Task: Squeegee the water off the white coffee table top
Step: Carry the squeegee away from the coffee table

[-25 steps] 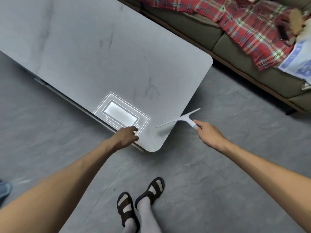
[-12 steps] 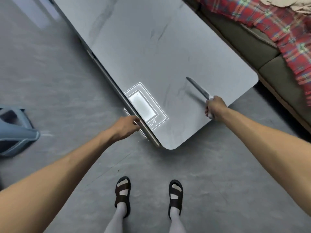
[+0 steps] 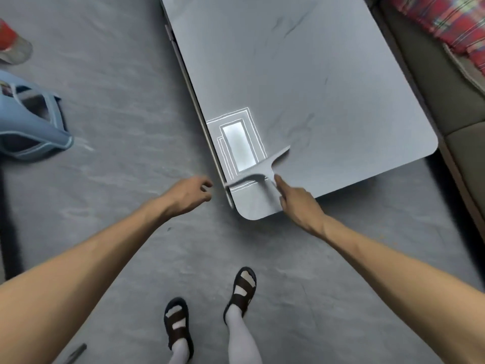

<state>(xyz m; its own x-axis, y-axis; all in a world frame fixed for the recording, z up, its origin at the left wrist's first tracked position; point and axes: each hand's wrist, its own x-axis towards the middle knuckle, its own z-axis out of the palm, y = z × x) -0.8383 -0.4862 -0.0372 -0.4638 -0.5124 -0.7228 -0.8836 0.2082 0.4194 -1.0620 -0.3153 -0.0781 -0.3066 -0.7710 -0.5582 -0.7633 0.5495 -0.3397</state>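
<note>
Biggest thing in shot is the grey floor (image 3: 118,101), and then the white coffee table (image 3: 328,88), which I'll use as the reference for everything else. Along the table's far long side is an olive sofa (image 3: 451,101) with a red plaid blanket (image 3: 446,19) on it. A blue bag (image 3: 29,132) sits on the floor well off the table's other long side. On the tabletop near the closest corner there's a bright light reflection (image 3: 238,145).

The squeegee (image 3: 258,169) is right at that corner, blade angled across the top, and its left tip sticks out past the table's long edge. It's too blurry to tell whether the rubber is actually pressed flat, and I can't make out any water on the surface.

The right hand (image 3: 299,206) has the handle wrapped up, index finger laid along it toward the blade. The left hand (image 3: 187,193) is just off the table's long edge, fingers loosely curled, not holding anything and not touching the table.

What I'd worry about:
- With part of the blade off the top, pressure goes uneven and you'd leave streaks.
- Whatever gets pulled off this corner lands on the floor right by the sandals (image 3: 242,290), so that's a slip hazard.
- Nothing is bracing the table, so a hard pull might shift it.
</note>
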